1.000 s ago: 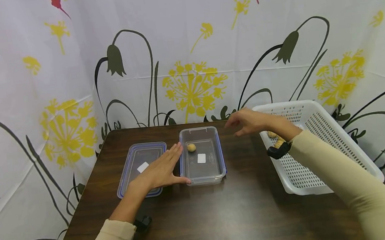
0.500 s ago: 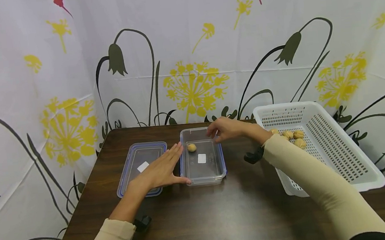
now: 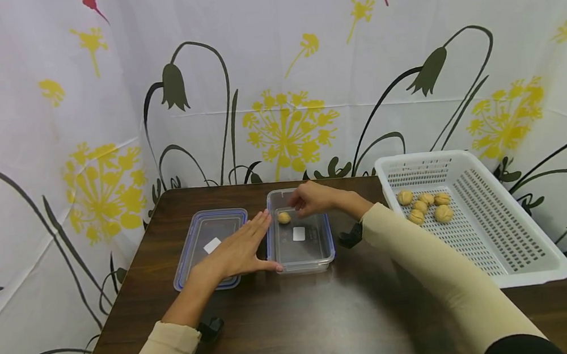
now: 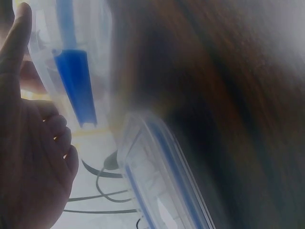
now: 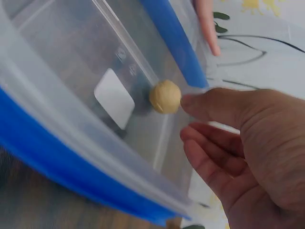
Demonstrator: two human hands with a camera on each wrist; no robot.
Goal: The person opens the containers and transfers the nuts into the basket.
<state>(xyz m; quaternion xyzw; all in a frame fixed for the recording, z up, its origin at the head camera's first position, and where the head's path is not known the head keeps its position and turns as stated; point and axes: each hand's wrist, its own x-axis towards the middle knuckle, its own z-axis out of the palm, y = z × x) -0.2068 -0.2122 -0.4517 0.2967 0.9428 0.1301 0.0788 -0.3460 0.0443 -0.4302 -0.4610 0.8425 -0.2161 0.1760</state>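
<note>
A walnut [image 3: 284, 218] lies near the left wall inside a clear plastic food container [image 3: 301, 255] with blue side clips. My left hand [image 3: 236, 250] has its fingers straight along the container's left side, the thumb at the near left corner. Over the container's far part is my right hand [image 3: 313, 198], fingers loosely bent, nothing showing between thumb and fingers. In the right wrist view, the thumb tip of the right hand [image 5: 238, 138] appears right at the walnut [image 5: 165, 97], with the other fingers apart from it.
A second clear container with blue edging [image 3: 195, 248] is at left, partly behind the left hand. On the right stands a white perforated plastic basket [image 3: 513, 223] holding several walnuts [image 3: 443, 214]. The dark wooden table [image 3: 297, 324] backs onto a flower-patterned curtain [image 3: 277, 58].
My right hand has moved left from beside the basket to over the container, uncovering the basket's walnuts. My left hand stays in place at the container's side.
</note>
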